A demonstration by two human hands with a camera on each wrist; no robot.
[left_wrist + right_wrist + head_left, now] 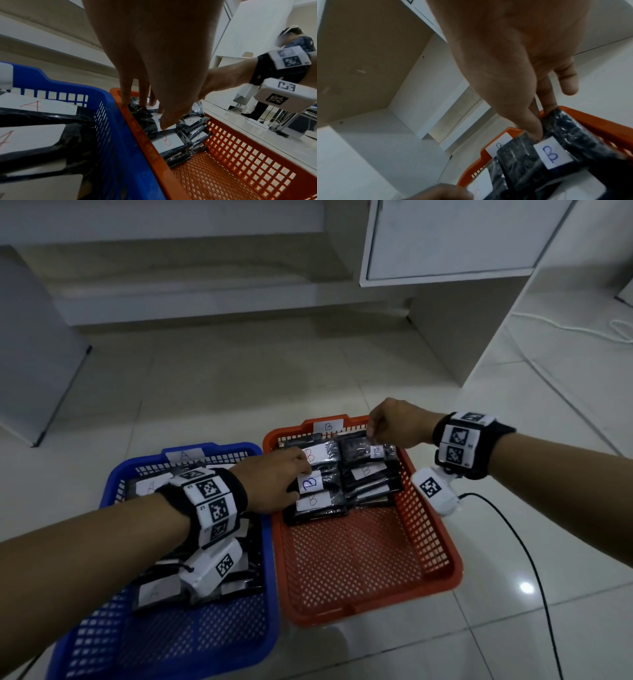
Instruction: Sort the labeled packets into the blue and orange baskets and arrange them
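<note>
On the floor at your left sits the blue basket (113, 498), with black packets marked A (154, 592) inside. Your left hand (270, 484) reaches over its rim, straight fingers pressing flat on the packets marked B (311, 482) at the far end of the orange basket (428, 546) beside it. Your right hand (394, 424) pinches the far-right B packet (553, 152) by its top corner. A black cable (527, 556) trails over the tiles on the right.
</note>
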